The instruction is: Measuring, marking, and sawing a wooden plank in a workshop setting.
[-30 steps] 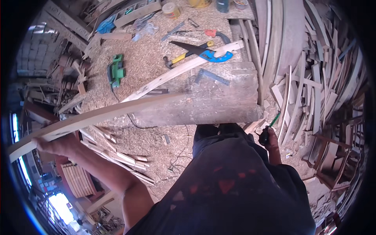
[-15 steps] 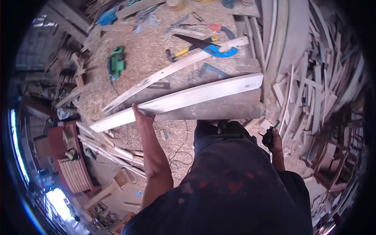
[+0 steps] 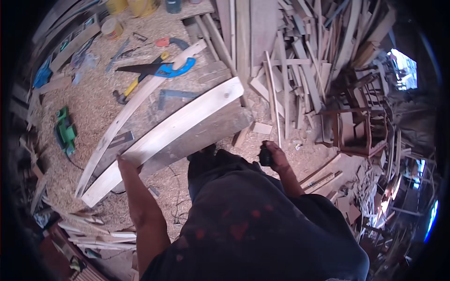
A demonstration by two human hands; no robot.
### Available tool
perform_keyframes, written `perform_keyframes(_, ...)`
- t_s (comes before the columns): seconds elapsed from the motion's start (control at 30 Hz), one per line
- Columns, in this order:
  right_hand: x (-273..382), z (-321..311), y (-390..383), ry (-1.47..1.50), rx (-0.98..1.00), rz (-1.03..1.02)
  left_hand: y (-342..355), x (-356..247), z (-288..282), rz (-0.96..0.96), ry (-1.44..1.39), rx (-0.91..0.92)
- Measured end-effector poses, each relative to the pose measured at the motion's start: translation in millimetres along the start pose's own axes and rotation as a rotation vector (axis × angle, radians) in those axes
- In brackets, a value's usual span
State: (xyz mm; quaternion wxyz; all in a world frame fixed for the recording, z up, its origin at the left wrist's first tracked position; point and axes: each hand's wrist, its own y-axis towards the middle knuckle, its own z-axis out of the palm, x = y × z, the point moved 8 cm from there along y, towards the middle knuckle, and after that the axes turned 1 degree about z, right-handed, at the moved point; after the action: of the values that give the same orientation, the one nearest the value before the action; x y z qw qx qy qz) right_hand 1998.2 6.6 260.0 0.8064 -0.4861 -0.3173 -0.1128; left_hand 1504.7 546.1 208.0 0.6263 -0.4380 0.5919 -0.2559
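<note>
My left hand grips the near edge of a long pale wooden board, its thumb on the upper face and the other fingers largely hidden. The board slants from lower left to upper right over a worn, darker plank surface. In my right hand, held out beside my body, is a small black rounded object whose kind I cannot make out. Beyond the board lies a narrower wooden strip. A handsaw with a blue handle rests across that strip, over a yellow-handled hammer.
Between the two boards lies a metal square. A green power planer sits in shavings at the left, its cord trailing. Yellow tubs stand at the back. Stacked offcuts and a wooden chair frame crowd the right side.
The view has swung to the right, so the bench things appear further left. My right hand has come nearer the board with the black object. My left hand still holds the board.
</note>
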Motion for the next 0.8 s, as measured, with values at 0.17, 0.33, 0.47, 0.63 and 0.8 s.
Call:
perform_keyframes(0.17, -37, 83, -16, 0.099, 0.033, 0.033, 16, -1, -50, -0.005, -0.131, 0.067)
perform_keyframes(0.33, -14, 201, 1, 0.103, 0.143, 0.086, -12, 15, 12, 0.475, 0.445, 0.143)
perform_keyframes(0.47, -51, 297, -1, 0.157, 0.232, 0.084, -247, 86, 174, 0.650, 0.707, 0.811)
perform_keyframes(0.63, -60, 349, -53, 0.380, 0.471, 0.167, -304, 87, 157, 0.703, 1.094, 0.752)
perform_keyframes(0.8, -39, 334, -75, 0.329, 0.362, 0.216, -320, 91, 159, 0.441, 0.959, 1.049)
